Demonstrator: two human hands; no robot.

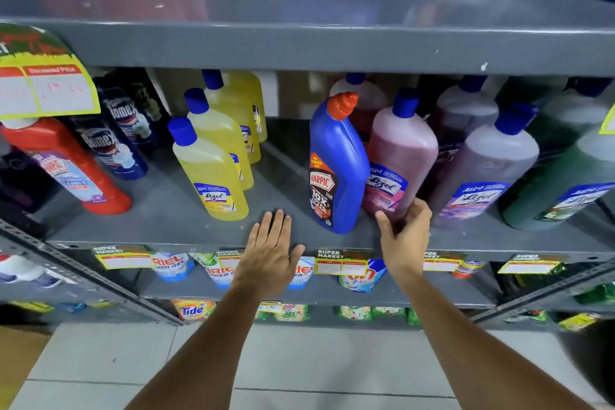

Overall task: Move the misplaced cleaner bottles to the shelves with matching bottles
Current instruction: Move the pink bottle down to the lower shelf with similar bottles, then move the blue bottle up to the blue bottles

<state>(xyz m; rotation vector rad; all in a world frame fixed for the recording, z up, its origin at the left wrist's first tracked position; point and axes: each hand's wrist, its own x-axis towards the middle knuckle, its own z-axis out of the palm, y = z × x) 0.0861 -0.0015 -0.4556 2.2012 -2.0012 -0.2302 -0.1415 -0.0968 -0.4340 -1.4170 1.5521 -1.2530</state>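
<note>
Shelving of grey metal (166,226) is seen carrying cleaner bottles in colour groups, and a blue Harpic bottle (336,173) is judged misplaced: it is stood upright between the yellow Lizol bottles (213,173) and the pink Lizol bottle (399,156), which it touches. Its long axis is set near vertical, the orange cap tipped slightly right. The right hand (404,233) is held half curled at the pink bottle's base, grasping nothing yet. The left hand (269,253) is spread flat and empty at the shelf edge. The Harpic bottle is found between both hands, just up and left of the right, which is judged the nearer.
</note>
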